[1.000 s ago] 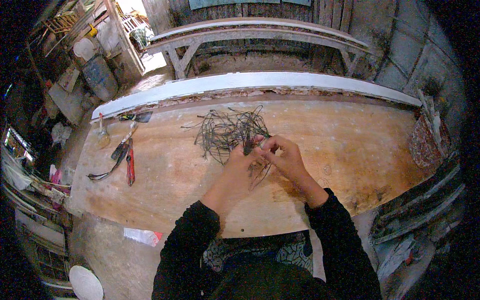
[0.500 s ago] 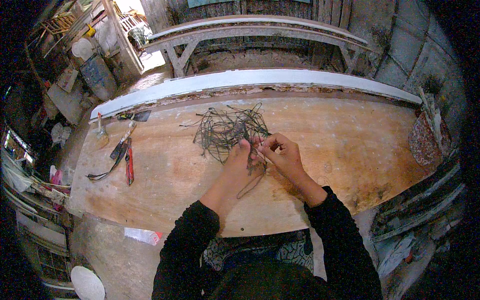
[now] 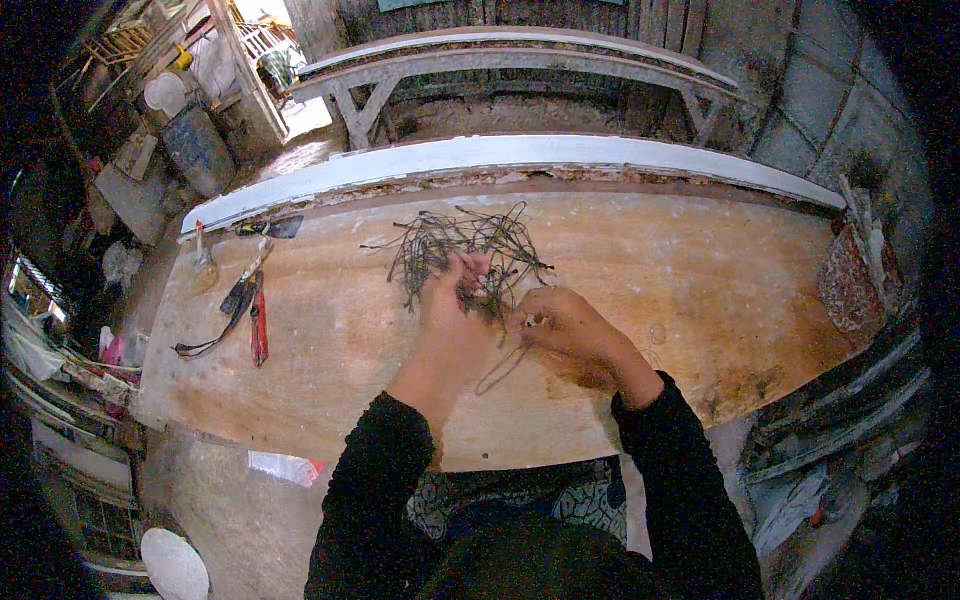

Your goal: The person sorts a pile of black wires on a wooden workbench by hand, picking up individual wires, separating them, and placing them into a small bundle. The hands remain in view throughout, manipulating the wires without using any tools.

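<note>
A loose tangle of thin dark cords (image 3: 500, 232) lies on the wooden tabletop in front of me. My left hand (image 3: 452, 300) is in the near side of the tangle, its fingers curled around some of the strands. Close by on the right, my right hand (image 3: 565, 325) is closed in a pinch at a cord beside the bunch; its fingertips are partly hidden. Between and below the hands, a loop of cord (image 3: 503, 372) hangs toward the near side of the table.
On the left of the tabletop (image 3: 330, 390) lie a red-handled tool (image 3: 259, 325), a dark strap (image 3: 215, 340) and a brush (image 3: 256, 262). A long white-topped board (image 3: 520, 152) runs along the far edge. At the right end stands a speckled bag (image 3: 850, 285).
My left hand has shifted left and deeper among the cords. My right hand has moved down and slightly right, away from the left, its pinch now lower.
</note>
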Demonstrator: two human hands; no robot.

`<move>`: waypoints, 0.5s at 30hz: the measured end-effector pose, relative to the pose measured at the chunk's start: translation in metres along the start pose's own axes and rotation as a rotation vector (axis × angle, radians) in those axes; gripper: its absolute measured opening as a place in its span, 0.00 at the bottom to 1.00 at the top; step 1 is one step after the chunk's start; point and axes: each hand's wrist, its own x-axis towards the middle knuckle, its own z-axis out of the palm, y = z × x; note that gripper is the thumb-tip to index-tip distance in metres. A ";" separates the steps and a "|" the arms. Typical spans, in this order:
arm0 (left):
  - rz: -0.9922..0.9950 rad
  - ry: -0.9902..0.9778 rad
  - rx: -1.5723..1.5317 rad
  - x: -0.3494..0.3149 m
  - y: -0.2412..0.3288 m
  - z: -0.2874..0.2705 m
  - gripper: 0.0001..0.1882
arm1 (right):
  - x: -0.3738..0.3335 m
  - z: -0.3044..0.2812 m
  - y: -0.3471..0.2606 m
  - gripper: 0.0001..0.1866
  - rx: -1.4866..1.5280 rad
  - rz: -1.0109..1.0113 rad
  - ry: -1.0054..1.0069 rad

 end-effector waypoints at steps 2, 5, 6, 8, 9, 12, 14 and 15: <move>0.076 -0.102 -0.035 0.008 0.014 -0.009 0.11 | 0.000 -0.004 -0.005 0.09 -0.164 0.036 -0.109; 0.091 -0.123 -0.134 0.017 0.024 -0.019 0.12 | -0.005 0.000 0.010 0.08 -0.280 0.033 -0.162; 0.111 -0.109 -0.145 0.018 0.025 -0.019 0.14 | -0.007 0.003 0.016 0.08 -0.295 0.022 -0.161; 0.152 -0.083 -0.171 0.022 0.026 -0.023 0.19 | -0.006 0.004 0.018 0.07 -0.262 0.044 -0.172; 0.161 -0.099 -0.186 0.024 0.027 -0.026 0.20 | -0.006 0.004 0.018 0.07 -0.245 0.055 -0.177; 0.195 -0.118 -0.180 0.026 0.030 -0.031 0.23 | -0.004 0.000 0.020 0.05 -0.052 0.087 -0.152; 0.229 -0.092 -0.110 0.026 0.031 -0.031 0.24 | -0.002 -0.004 0.018 0.05 0.228 0.184 -0.084; 0.249 -0.091 -0.076 0.027 0.030 -0.032 0.24 | -0.001 -0.005 0.018 0.05 0.368 0.231 -0.049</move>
